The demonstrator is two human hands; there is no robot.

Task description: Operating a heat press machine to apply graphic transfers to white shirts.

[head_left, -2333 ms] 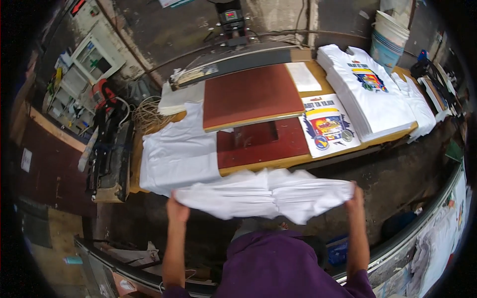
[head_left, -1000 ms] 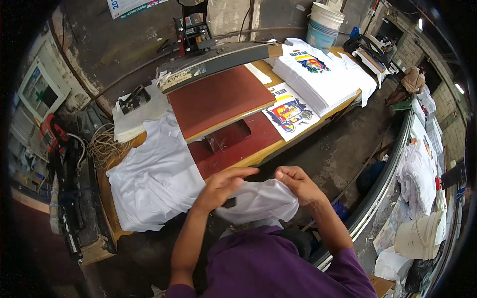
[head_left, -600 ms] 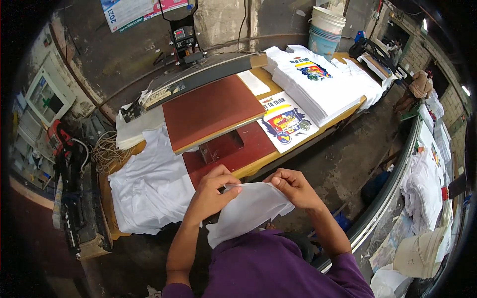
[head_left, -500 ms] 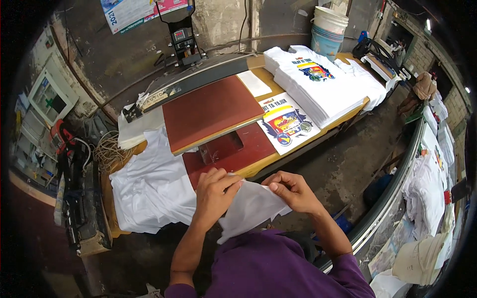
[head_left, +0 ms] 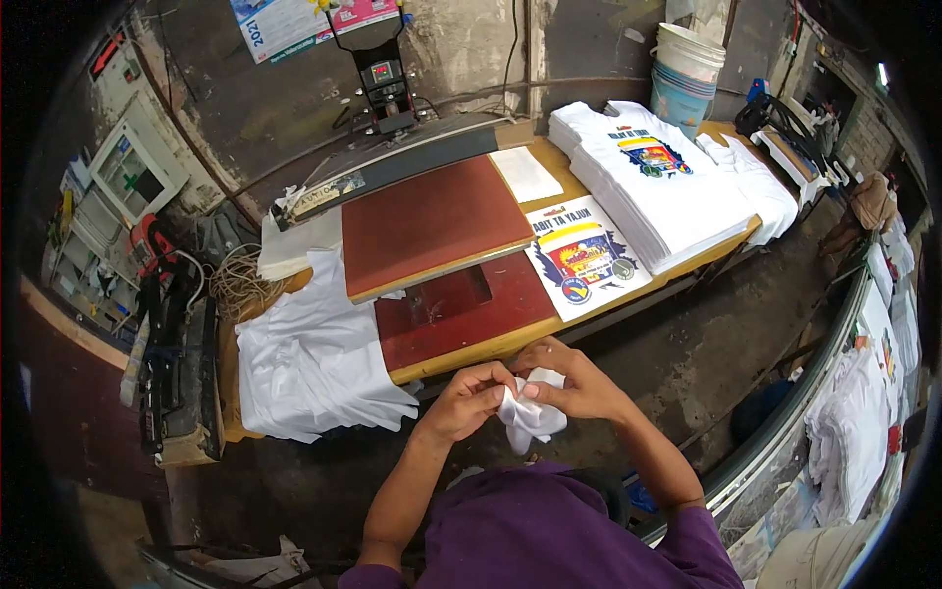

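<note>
A bunched piece of white cloth (head_left: 531,424) hangs between my hands in front of the table edge. My left hand (head_left: 469,401) pinches its upper left side, fingers curled. Close beside it, my right hand (head_left: 567,381) is closed on the cloth's upper right. Beyond them is a heat press with a dark red platen (head_left: 437,231) above a red base (head_left: 461,329). White shirts (head_left: 319,368) lie in a loose heap to the left of the base, draping over the table's edge. A sheet printed with a colourful design (head_left: 586,257) lies to the right.
A tall stack of white shirts (head_left: 653,211), the top one printed, stands on the yellow-edged table. Nested buckets (head_left: 682,83) are behind it. At left are a coil of rope (head_left: 245,280) and black equipment (head_left: 186,373). More white garments (head_left: 849,432) lie along the right side.
The cloth, stretched out between my hands before, is now gathered into a small bunch. My hands have come closer together, and the view has shifted slightly.
</note>
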